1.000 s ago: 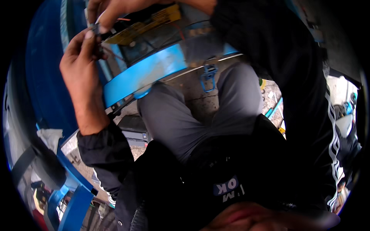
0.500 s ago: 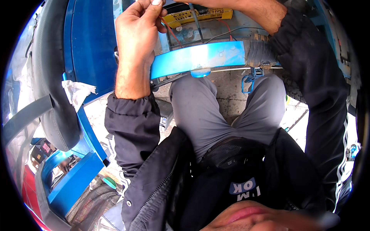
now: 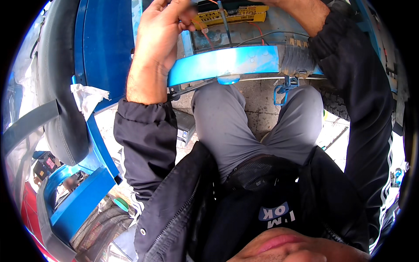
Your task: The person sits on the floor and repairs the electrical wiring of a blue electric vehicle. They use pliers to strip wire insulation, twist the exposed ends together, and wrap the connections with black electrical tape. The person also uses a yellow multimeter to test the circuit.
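Blue panel (image 3: 102,52): at the left, beyond the left wrist.
Blue bar (image 3: 224,63): crosses before the knees, its left end just beside that wrist.
Yellow label (image 3: 248,16): behind the bar, near the top edge, between left hand and right forearm.
Left hand (image 3: 158,32): raised by the label's left end; grip — fingers curled, tips blurred, so I cannot tell what they hold.
Right hand: past the top edge — grip cannot be told.
Dark cable (image 3: 224,22): passes before the label toward the bar.
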A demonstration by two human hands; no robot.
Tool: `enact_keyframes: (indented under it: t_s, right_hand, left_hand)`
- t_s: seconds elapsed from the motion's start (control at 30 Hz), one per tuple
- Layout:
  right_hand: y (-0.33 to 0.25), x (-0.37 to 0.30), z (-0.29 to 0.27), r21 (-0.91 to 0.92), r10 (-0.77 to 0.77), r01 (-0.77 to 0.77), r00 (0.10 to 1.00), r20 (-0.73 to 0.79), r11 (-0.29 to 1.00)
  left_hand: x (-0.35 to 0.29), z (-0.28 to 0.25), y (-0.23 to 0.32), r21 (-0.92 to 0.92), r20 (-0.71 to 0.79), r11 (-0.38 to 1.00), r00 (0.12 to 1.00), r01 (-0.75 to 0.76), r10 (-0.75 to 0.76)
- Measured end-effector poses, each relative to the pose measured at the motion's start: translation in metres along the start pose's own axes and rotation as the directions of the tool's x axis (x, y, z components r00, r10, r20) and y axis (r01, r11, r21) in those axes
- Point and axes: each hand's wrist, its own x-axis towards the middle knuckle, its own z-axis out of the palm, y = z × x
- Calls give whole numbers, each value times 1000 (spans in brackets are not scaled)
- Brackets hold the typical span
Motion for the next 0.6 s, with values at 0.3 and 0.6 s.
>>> enact_keyframes:
  t_s: [0.3, 0.6]
  right_hand:
    - [2, 0, -7, -299, -94, 77, 995, -42, 951]
    - [-18, -6, -7, -271, 76, -74, 997, -4, 960]
  left_hand:
    - [-2, 4, -3, 7, 10, 987, 987, -160, 160]
    - [-9, 14, 12, -145, 161, 986, 981, -84, 108]
